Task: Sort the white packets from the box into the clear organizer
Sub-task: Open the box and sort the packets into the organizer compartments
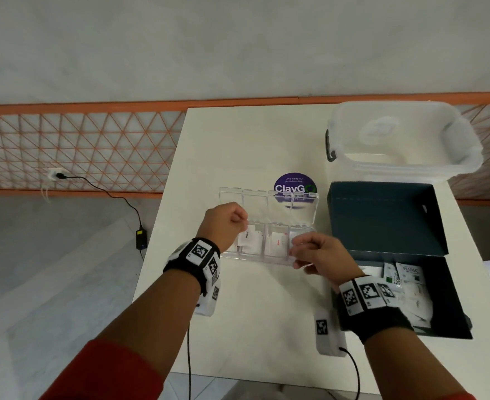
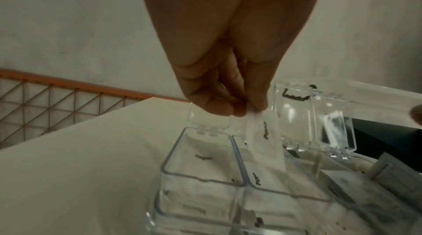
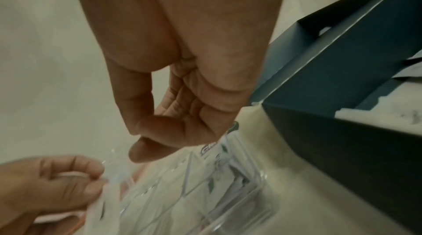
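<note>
A white packet [image 2: 262,141] is pinched by its top edge in the left hand [image 1: 228,223] and hung over the second compartment of the clear organizer [image 1: 267,226] at mid-frame on the bench [image 1: 252,313]. The right hand [image 1: 317,254] is held loosely curled and empty over the organizer's right end. Placing appears under way; next, the packet must be lowered and released. More packets lie in the dark box [image 1: 388,220] at lower right.

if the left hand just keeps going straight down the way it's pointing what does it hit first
Probably the clear organizer: the left hand pinches a white packet hanging over the second compartment from the left, so the packet's lower edge would likely meet the packets already lying there first. Depth is hard to judge.
</note>
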### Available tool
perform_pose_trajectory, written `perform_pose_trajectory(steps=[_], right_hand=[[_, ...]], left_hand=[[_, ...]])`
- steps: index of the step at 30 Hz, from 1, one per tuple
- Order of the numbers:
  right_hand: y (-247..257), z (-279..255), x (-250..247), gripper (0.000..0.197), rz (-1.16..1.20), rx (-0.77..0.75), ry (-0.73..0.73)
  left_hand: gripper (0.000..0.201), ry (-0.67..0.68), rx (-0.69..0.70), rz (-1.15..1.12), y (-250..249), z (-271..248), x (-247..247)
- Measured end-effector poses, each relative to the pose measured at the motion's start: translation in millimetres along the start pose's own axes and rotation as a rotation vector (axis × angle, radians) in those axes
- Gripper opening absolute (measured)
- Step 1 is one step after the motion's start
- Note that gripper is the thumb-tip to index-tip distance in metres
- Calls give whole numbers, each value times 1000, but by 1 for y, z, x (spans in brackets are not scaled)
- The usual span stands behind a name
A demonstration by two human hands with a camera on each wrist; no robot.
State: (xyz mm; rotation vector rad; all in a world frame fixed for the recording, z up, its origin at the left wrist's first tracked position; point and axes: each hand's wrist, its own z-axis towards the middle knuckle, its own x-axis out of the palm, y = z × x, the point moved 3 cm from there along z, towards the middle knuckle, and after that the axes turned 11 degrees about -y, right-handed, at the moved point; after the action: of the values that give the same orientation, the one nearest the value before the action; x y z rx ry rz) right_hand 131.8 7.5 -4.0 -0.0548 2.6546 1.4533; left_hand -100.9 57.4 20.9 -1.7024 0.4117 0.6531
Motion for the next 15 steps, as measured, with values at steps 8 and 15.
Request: perform_pose_trajectory(steps=[8,15], right_hand=[[-15,-8,-43,8,52,18,-114],[-21,-17,-88,12,-12,61,-216]], left_hand=[[9,5,57,188,8,4,32],[5,85,483,119,-26,-43,55]])
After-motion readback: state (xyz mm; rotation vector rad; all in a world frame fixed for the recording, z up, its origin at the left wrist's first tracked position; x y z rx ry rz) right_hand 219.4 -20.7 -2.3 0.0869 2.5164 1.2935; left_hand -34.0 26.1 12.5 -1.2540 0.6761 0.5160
